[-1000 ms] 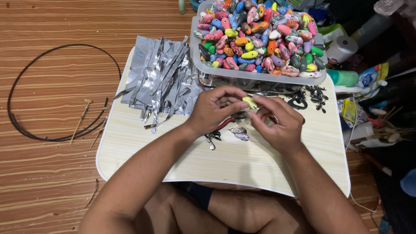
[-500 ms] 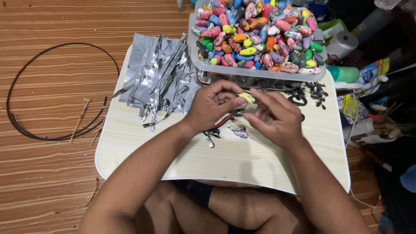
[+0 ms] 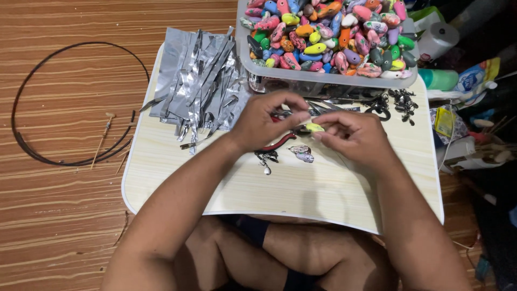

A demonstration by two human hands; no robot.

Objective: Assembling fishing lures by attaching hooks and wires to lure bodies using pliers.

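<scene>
Hands (image 3: 309, 126) lower, yellow lure (image 3: 314, 127) pinched.

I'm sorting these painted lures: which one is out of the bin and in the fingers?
The small yellow-green lure, pinched between the left hand and right hand above the board. The other colourful ones sit heaped in the clear bin.

I am seeing even, warm indoor light falling from above; soft shadows are pooling under my forearms on the pale lap table (image 3: 344, 194), while the right edge is fading into darkness.
</scene>
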